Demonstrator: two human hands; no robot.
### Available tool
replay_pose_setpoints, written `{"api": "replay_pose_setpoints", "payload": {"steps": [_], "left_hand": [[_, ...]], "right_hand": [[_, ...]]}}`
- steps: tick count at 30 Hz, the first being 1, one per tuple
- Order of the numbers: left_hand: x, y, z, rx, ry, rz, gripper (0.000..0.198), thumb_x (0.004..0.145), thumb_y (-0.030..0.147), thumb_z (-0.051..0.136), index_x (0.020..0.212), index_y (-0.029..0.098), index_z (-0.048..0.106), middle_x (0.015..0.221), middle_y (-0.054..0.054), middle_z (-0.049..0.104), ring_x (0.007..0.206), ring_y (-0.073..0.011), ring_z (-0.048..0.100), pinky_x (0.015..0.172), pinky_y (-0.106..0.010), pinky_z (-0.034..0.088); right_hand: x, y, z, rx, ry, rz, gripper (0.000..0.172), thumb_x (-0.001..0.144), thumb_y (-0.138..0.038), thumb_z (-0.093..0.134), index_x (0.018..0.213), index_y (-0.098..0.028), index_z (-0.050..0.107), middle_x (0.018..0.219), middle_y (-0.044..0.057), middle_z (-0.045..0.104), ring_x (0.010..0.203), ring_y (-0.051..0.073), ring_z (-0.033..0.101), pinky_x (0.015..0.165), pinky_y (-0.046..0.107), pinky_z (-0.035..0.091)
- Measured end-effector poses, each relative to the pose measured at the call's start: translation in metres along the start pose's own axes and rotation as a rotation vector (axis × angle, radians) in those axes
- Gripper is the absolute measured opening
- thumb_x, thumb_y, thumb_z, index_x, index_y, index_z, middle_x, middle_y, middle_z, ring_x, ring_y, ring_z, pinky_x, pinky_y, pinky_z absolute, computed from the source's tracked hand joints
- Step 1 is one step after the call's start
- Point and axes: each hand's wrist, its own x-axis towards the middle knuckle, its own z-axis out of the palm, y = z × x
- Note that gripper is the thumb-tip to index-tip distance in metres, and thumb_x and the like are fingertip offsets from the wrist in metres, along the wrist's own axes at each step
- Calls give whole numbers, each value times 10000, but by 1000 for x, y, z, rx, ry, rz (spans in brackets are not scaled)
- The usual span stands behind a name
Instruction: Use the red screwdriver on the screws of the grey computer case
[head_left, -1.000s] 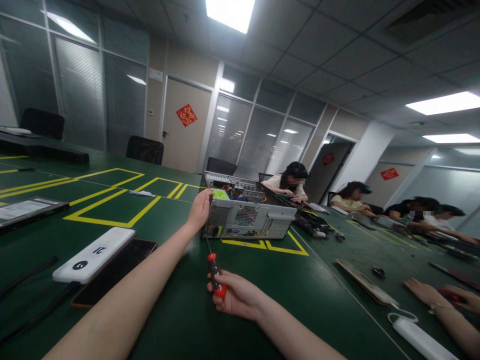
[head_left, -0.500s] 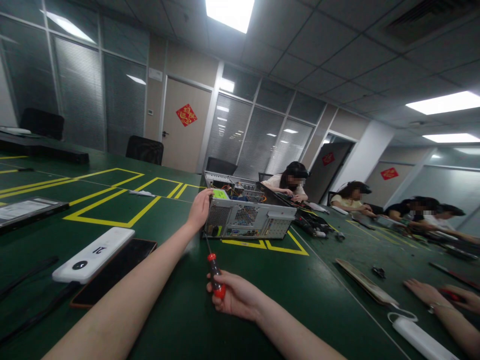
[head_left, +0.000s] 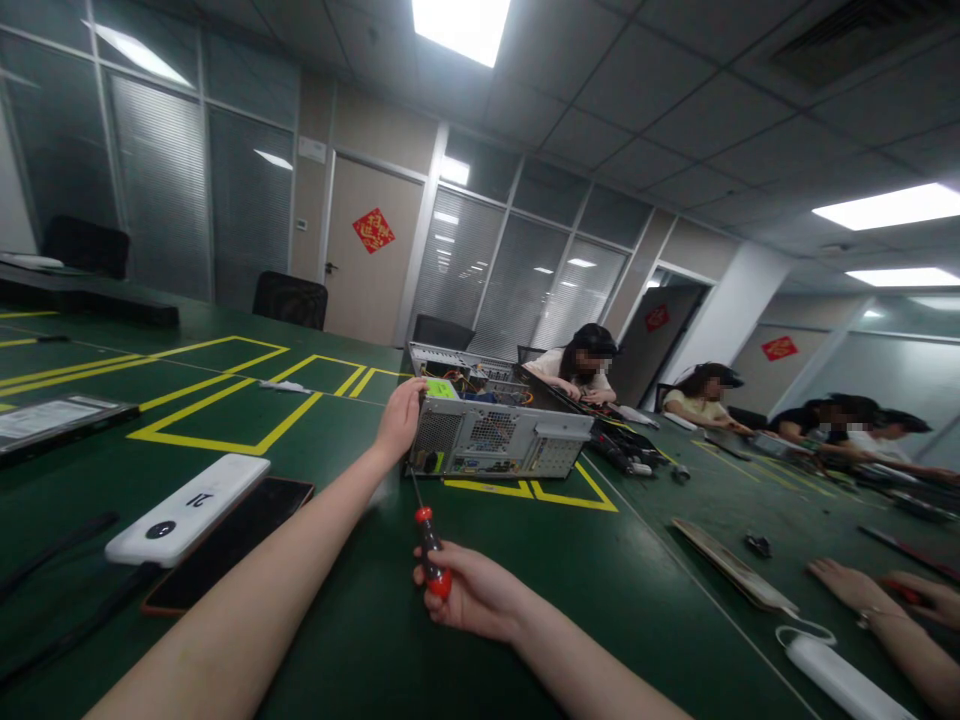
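The computer case (head_left: pixel 517 440) lies on the green table (head_left: pixel 390 655) just beyond my right hand (head_left: pixel 472 590), open side up, its vented back panel facing me. The fingers of my left hand (head_left: pixel 397 422) lie close together at its upper left corner, beside the lime-green label (head_left: pixel 441 388); whether they truly pinch the rim or only rest there, I cannot tell. My right fingers are curled round the handle of the screwdriver (head_left: pixel 429 545), whose thin shaft points up to the lower left corner of the panel; I can't make out whether the tip sits in a screw. I'd expect the case to be rather heavy and stiff, its sheet metal smooth enough to slide a little if pushed, with edges that may be sharp. The loose wires (head_left: pixel 476 378) inside look soft and easily snagged, so I'd take hold by the solid outer corners and never by them. The screwdriver should feel light and rigid, best held by the thick red-and-dark handle, in line with its shaft.
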Motion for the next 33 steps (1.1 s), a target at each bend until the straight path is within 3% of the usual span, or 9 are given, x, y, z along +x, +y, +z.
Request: {"api": "replay_pose_setpoints", "payload": {"steps": [33], "left_hand": [[0, 0, 0, -2, 1, -5, 387, 950, 346, 224, 1023, 188, 570, 1142, -95, 606, 1141, -199, 528, 1030, -422, 397]], "right_hand": [[0, 0, 0, -5, 4, -6, 308, 746, -272, 628, 993, -169, 475, 717, -1, 620, 519, 93, 552, 549, 233, 321]]}}
